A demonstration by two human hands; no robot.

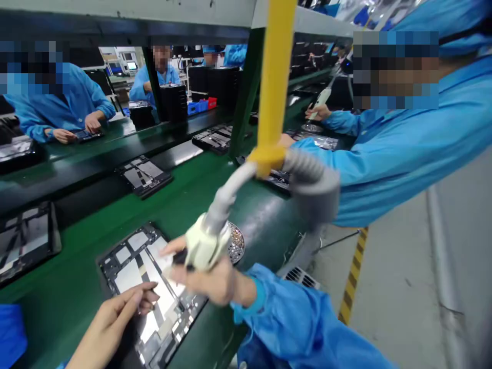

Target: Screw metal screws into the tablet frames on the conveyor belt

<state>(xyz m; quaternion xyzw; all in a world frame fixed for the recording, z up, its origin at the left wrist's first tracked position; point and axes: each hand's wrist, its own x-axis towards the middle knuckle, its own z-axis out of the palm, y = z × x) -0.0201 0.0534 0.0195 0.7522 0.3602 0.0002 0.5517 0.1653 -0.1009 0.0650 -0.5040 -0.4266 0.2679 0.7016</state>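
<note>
One open tablet (151, 292) lies on the green belt (65, 312); the right hand (207, 279) grips a white electric screwdriver (205, 243), the left hand (111, 320) is spread open near it, and one slip could scratch its insides

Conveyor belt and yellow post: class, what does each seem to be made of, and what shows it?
The green conveyor belt looks like smooth rubber or PVC, with a soft sheen along its curve. The yellow post seems glossy plastic or paint; the coating hides what lies beneath.
</note>
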